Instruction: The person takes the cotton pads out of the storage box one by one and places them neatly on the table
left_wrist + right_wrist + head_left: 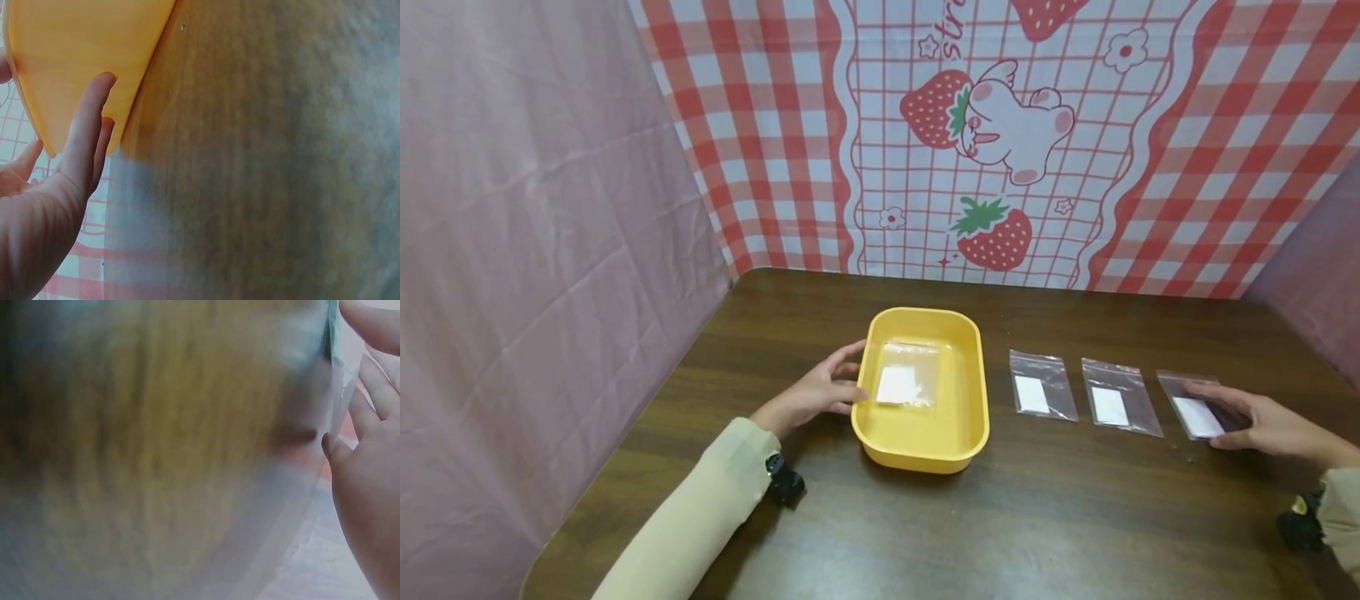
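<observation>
A yellow plastic tray (925, 463) stands on the table, holding a clear zip bag (925, 375) with a white rectangle in it. My left hand (816, 393) holds its left side, thumb over the rim and the other fingers along the outer wall; in the left wrist view two fingers (92, 119) lie nearly straight on that wall. Far to the right, my right hand (1270, 425) grips another zip bag (1198, 417) with a white piece inside, fingertips at its far part and thumb at the near corner. The right wrist view shows this bag (336, 369) nearly edge-on beside the fingers.
Two similar zip bags, one nearer the tray (1045, 387) and one farther right (1122, 398), lie flat between tray and right hand. Behind the dark wooden table (925, 542) hangs a checked strawberry cloth (790, 150); pink cloth (550, 250) hangs at the left.
</observation>
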A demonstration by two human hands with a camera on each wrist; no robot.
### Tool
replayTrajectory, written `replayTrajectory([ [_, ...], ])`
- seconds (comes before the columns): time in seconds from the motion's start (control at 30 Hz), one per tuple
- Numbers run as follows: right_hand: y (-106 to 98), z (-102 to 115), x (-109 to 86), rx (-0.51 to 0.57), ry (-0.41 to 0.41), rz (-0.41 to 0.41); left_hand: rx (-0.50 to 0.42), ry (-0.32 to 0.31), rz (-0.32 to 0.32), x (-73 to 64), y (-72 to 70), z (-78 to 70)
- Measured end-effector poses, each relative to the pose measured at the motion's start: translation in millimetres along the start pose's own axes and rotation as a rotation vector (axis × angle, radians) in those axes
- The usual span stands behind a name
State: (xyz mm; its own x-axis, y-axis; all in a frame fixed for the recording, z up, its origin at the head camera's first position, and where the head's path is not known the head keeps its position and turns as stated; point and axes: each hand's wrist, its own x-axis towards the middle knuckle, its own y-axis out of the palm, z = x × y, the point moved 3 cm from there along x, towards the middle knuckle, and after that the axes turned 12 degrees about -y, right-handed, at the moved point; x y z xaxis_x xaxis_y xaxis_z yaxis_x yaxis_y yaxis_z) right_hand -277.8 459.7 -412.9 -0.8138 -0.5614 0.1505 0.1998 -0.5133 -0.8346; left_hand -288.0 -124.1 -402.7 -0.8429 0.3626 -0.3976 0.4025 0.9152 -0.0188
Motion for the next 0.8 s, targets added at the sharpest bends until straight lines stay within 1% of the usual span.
replayTrajectory([
  [0.03,-0.6,0.8,0.4,0.014,0.002,0.003,0.000,0.001,0.001,0.1,0.2,-0.1],
  [0.17,-4.5,5.6,2.5,0.004,0.085,0.021,-0.003,0.000,0.002,0.0,1.0,-0.5],
  [0.27,-7.5,10.8,3.3,-0.003,0.145,0.003,-0.002,-0.002,0.003,-0.4,1.8,-0.7],
  [0.3,-8.4,12.5,3.5,-0.002,0.152,-0.009,-0.003,-0.004,0.002,-0.4,1.9,-0.7],
  [0.37,-9.2,16.9,3.6,-0.007,0.194,-0.043,-0.004,-0.007,0.000,-0.4,2.1,-0.5],
  [0.47,-9.3,23.3,2.9,-0.005,0.225,-0.097,-0.007,-0.008,-0.002,-0.7,2.2,-0.4],
  [0.57,-7.1,29.6,3.0,0.031,0.274,-0.147,-0.013,-0.008,0.001,-0.6,2.0,0.0],
  [0.63,-5.1,32.9,4.3,0.029,0.304,-0.181,-0.016,-0.008,0.001,-0.6,1.7,0.1],
  [0.73,-2.2,37.6,7.7,0.059,0.309,-0.253,-0.017,-0.005,0.000,-0.6,1.4,-0.1],
  [0.8,-0.8,41.0,9.4,0.104,0.302,-0.292,-0.015,-0.003,-0.001,-0.7,1.4,-0.4],
])
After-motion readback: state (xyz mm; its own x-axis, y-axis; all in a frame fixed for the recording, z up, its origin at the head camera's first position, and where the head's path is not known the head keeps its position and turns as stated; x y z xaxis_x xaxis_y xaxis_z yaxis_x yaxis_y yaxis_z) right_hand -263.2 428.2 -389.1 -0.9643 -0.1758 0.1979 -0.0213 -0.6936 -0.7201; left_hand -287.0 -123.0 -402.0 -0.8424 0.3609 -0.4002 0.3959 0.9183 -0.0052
